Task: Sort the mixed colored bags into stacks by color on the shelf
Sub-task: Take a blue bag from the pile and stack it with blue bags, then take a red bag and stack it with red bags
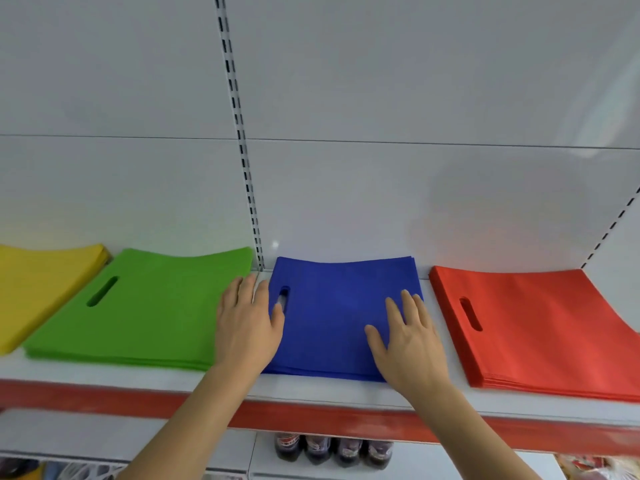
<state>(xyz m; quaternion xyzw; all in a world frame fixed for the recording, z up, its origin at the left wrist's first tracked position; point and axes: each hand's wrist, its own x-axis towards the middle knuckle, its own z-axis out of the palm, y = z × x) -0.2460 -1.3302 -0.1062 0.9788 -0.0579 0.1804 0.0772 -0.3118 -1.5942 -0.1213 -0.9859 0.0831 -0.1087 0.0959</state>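
Note:
Four stacks of flat bags lie side by side on the white shelf (311,393): yellow (38,289), green (145,306), blue (339,306) and red (540,327). My left hand (247,323) lies flat with straight fingers against the left edge of the blue stack, its thumb next to the handle slot. My right hand (408,337) presses flat on top of the blue stack near its right side, fingers spread. Neither hand grips anything.
The shelf has a red front strip (311,420) and a white back panel with a slotted upright (239,133). Dark bottles (332,448) stand on the shelf below. More goods show blurred at the bottom corners.

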